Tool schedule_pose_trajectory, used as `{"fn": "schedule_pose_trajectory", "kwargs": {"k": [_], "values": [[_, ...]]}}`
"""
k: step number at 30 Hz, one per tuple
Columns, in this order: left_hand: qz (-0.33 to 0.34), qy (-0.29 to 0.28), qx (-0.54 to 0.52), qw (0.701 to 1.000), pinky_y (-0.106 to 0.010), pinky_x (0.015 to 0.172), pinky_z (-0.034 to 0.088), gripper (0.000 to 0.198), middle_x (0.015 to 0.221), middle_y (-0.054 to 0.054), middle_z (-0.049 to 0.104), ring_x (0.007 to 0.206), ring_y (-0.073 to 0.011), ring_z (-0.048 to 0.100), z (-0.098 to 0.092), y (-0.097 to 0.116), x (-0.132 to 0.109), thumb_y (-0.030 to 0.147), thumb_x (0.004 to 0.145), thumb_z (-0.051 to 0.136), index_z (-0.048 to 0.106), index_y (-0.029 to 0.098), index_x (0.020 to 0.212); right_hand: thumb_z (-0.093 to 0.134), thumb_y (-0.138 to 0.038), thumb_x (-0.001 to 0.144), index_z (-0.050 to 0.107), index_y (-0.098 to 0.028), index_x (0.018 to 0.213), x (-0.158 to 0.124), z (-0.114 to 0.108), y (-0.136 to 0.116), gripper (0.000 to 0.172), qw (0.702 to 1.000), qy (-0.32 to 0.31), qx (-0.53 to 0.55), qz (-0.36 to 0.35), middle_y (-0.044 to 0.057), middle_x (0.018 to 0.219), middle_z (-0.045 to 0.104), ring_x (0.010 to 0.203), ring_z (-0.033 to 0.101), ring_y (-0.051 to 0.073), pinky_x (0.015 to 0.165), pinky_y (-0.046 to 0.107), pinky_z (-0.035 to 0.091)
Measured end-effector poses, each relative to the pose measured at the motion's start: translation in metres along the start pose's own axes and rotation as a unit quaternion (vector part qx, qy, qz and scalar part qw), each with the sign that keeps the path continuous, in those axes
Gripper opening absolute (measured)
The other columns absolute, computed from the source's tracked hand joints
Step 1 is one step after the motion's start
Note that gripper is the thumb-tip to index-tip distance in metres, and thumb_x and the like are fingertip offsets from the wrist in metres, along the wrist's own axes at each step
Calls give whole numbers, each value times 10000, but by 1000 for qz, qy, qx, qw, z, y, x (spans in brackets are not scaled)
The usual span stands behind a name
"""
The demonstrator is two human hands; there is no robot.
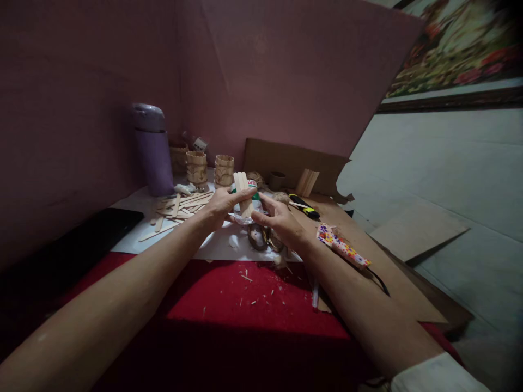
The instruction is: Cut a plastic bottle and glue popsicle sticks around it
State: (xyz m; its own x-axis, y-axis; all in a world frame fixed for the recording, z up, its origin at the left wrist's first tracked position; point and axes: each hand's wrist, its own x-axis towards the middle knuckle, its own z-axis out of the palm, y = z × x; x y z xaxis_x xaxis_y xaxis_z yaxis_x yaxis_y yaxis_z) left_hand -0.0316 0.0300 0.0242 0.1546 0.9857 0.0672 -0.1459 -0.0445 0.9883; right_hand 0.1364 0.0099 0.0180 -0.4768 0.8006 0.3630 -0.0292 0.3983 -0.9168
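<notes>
Between my hands is a clear plastic container (256, 206) with a green and white label, perhaps a cut bottle. Several wooden craft sticks (241, 179) stand upright side by side against its near face. My left hand (229, 204) grips it from the left, the thumb lying across the sticks. From the right, my right hand (280, 218) closes on the container, with its thumb near the lower ends of the sticks. Just below lie scissors (258, 239) with gold-coloured handles, partly hidden by my right hand. Loose craft sticks (183, 207) are heaped on white paper to the left.
Stick-covered cups (196, 170) and a purple tumbler (153, 158) stand at the back left. Right of my hands lie a yellow-black box cutter (304, 207) and a flower-patterned glue gun (343, 247) with a cord. A bundle of sticks (307, 182) leans against cardboard (286, 155).
</notes>
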Motion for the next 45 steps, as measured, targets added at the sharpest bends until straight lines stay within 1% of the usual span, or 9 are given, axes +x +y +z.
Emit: {"fn": "schedule_pose_trajectory", "kwargs": {"k": [3,8,13,19,24,33,38,41,45], "values": [[4,6,12,1000,-260,439,500,564,804,-66,706,545,-150,631,1,2,-1,514,576,860,701,141,967,803,-454,693,531,-188,1396,1,-2,1,800,1000,-12,19,-1,114,1386,590,1254,548,315,1093,437,419],[1,17,6,1000,-262,427,505,591,801,-65,695,545,-149,623,3,3,-1,544,564,855,696,133,959,808,-500,660,493,-214,1441,1,-6,1,890,999,-31,17,11,100,1435,550,1271,532,315,1067,428,449],[2,12,-7,1000,-254,422,501,585,802,-66,691,541,-140,615,3,3,-2,531,571,858,697,130,964,823,-499,646,474,-220,1456,3,-6,6,925,1000,-14,-7,2,103,1417,563,1246,549,318,1036,430,477],[9,19,2,1000,-266,435,506,596,822,-83,705,566,-162,632,3,2,-2,519,561,863,697,134,985,808,-540,662,450,-211,1473,2,-5,12,946,999,3,-35,-8,115,1403,570,1308,494,342,1016,435,502],[7,29,6,1000,-276,447,508,599,834,-88,708,581,-172,638,4,3,-2,507,548,867,699,142,992,781,-583,680,438,-208,1480,5,-8,19,948,998,8,-63,-24,119,1422,554,1310,495,343,1021,445,502],[22,40,58,997,-266,427,457,653,835,-90,707,601,-191,636,3,6,-5,543,515,855,706,144,1009,768,-528,715,362,-205,1526,5,-10,18,963,996,-13,-81,-29,104,1558,409,1399,413,320,1135,453,385],[45,56,60,996,-282,487,482,717,1018,-127,700,693,-213,666,0,5,-2,570,564,826,643,156,1119,830,-491,651,375,-217,1521,3,-16,15,1020,999,-15,-33,-7,90,1598,341,1452,336,317,1172,449,332],[56,74,59,994,-297,536,496,769,1098,-155,677,765,-235,674,-2,4,1,569,562,829,595,147,1160,761,-571,713,384,-197,1515,1,-18,14,962,1000,12,-25,15,119,1578,375,1442,355,315,1184,466,300],[83,80,72,991,-317,589,502,765,1067,-140,674,825,-259,666,-5,3,4,563,535,843,587,145,1123,698,-565,780,438,-234,1480,2,-17,17,816,998,45,-53,7,121,1501,488,1388,437,301,1144,477,359]]}}
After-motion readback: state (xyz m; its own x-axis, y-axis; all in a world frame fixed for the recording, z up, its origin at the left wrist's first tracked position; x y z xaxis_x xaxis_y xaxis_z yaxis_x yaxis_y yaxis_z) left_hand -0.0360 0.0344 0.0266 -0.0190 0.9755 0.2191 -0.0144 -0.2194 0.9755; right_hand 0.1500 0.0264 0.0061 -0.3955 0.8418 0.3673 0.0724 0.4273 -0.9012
